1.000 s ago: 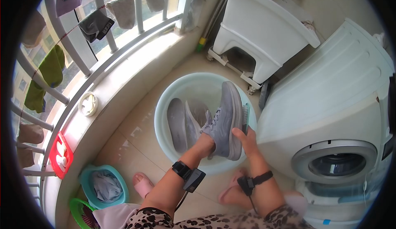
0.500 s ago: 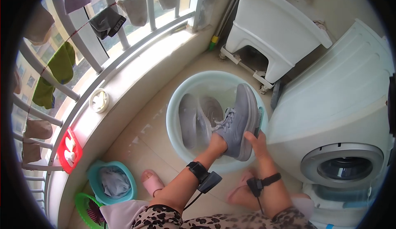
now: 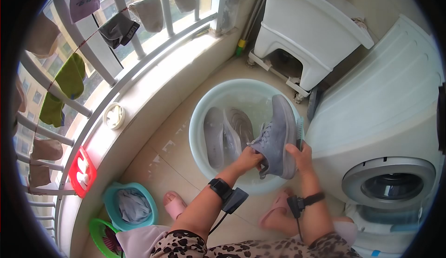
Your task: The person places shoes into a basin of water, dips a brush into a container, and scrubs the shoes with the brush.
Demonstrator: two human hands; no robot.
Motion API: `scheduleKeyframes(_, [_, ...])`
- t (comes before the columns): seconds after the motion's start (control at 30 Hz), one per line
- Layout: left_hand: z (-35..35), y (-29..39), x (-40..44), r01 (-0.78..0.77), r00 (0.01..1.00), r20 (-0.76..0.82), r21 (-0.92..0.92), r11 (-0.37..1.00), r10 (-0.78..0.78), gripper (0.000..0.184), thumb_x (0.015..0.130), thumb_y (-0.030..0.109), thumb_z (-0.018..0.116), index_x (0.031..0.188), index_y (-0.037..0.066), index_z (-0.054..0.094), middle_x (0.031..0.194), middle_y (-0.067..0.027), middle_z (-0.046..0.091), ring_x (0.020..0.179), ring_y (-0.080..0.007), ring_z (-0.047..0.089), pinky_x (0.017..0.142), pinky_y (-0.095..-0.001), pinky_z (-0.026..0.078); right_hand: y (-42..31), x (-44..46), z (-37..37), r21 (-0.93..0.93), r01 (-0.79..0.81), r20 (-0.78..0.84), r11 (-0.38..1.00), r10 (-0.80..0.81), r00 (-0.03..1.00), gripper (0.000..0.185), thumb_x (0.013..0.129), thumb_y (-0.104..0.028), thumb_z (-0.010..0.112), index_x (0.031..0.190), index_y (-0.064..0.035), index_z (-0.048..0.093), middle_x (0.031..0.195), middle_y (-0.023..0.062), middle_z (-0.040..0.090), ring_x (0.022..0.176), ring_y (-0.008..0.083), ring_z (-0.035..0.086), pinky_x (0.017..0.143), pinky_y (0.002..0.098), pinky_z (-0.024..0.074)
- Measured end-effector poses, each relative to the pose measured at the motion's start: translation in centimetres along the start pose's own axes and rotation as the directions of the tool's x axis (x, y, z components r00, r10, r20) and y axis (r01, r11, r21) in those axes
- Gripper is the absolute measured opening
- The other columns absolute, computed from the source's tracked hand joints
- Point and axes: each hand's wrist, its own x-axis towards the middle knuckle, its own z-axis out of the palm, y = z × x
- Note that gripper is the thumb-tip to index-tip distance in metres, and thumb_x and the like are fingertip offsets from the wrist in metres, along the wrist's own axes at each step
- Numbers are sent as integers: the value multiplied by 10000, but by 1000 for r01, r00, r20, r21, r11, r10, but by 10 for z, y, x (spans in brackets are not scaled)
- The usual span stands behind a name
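Observation:
A grey lace-up shoe (image 3: 278,139) is held tilted, toe up, over the right part of a pale round basin (image 3: 197,158) of water. My left hand (image 3: 249,159) has its fingers closed at the shoe's heel opening, by the tongue. Against the sole, on the right side, is a brush (image 3: 299,130) with pale green bristles, gripped in my right hand (image 3: 301,156), whose thumb is near the sole. Another grey shoe (image 3: 238,123) and a flat grey piece like an insole or sole (image 3: 213,137) lie in the water.
A washing machine (image 3: 367,104) stands right, a white sink (image 3: 309,26) behind. At lower left are a teal basin (image 3: 109,202) with cloth and a green basket (image 3: 95,237). A red tray (image 3: 88,181) and round dish (image 3: 114,116) sit on the ledge, below hanging socks.
My left hand has come partly out of the shoe's opening and its fingers now show at the heel edge. The view has shifted. The brush stays at the sole.

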Motion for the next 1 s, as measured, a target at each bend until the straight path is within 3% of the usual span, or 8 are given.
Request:
scheduleKeyframes(0.27, [-23, -8, -12, 107, 985, -171, 530, 841, -17, 271, 854, 178, 626, 834, -90, 584, 660, -124, 585, 509, -216, 620, 491, -306, 512, -6, 25, -49, -41, 71, -251, 997, -79, 965, 374, 742, -292, 726, 923, 22, 636, 806, 24, 621, 731, 112, 538, 706, 258, 446])
scheduleKeyframes(0.4, [-29, -19, 5, 195, 955, -279, 331, 923, -102, 260, 860, 166, 626, 906, -85, 578, 728, -152, 599, 595, -231, 649, 521, -326, 545, -13, 27, -66, 27, 116, -352, 993, -99, 931, 404, 761, -289, 716, 996, 27, 625, 897, 37, 626, 785, 121, 549, 749, 262, 443])
scheduleKeyframes(0.5, [-25, -28, 26, 60, 945, -324, 304, 951, 44, 267, 861, 151, 623, 975, -83, 562, 860, -153, 600, 725, -214, 652, 544, -325, 554, -22, 19, -50, 224, 53, -322, 973, 22, 947, 488, 763, -335, 711, 1048, 47, 604, 956, 57, 617, 829, 131, 553, 774, 267, 441])
scheduleKeyframes(0.53, [-21, -31, 28, -74, 853, -442, 425, 902, 278, 259, 869, 151, 612, 1010, -60, 558, 942, -135, 582, 790, -189, 632, 585, -312, 561, -21, 17, -43, 244, 28, -281, 969, 43, 959, 514, 760, -354, 709, 1057, 52, 601, 962, 63, 616, 837, 136, 555, 775, 269, 442])
scheduleKeyframes(0.63, [-35, -17, 21, -90, 858, -508, -9, 996, 73, 227, 873, 151, 604, 998, -37, 576, 919, -106, 600, 743, -175, 627, 616, -297, 560, -10, 13, -17, 237, -78, -166, 968, 120, 979, 590, 749, -416, 704, 1079, 61, 594, 973, 78, 615, 855, 149, 561, 777, 274, 446])
scheduleKeyframes(0.77, [-47, -9, -2, -81, 799, -601, -103, 991, 3, 211, 892, 204, 582, 944, 0, 591, 847, -62, 612, 752, -165, 631, 582, -294, 545, 36, 7, 32, 110, -315, -5, 943, 317, 948, 705, 708, -493, 709, 1095, 83, 584, 1005, 155, 630, 908, 229, 596, 812, 321, 451])
scheduleKeyframes(0.9, [-55, -34, -11, 97, 836, -545, 27, 995, -67, 230, 893, 247, 590, 896, 17, 595, 838, -59, 621, 741, -134, 613, 598, -290, 541, 124, -1, 76, -95, -418, -49, 903, 415, 908, 773, 680, -546, 702, 1067, 113, 589, 1021, 236, 633, 982, 334, 609, 843, 369, 449])
scheduleKeyframes(1.0, [-36, -43, -27, 214, 871, -492, 393, 894, 7, 295, 812, 235, 666, 928, -27, 596, 865, -140, 634, 807, -219, 618, 689, -335, 512, 142, -3, 93, -42, -469, -151, 882, 458, 876, 789, 683, -567, 686, 1035, 133, 594, 1006, 264, 635, 1000, 369, 608, 856, 385, 450])
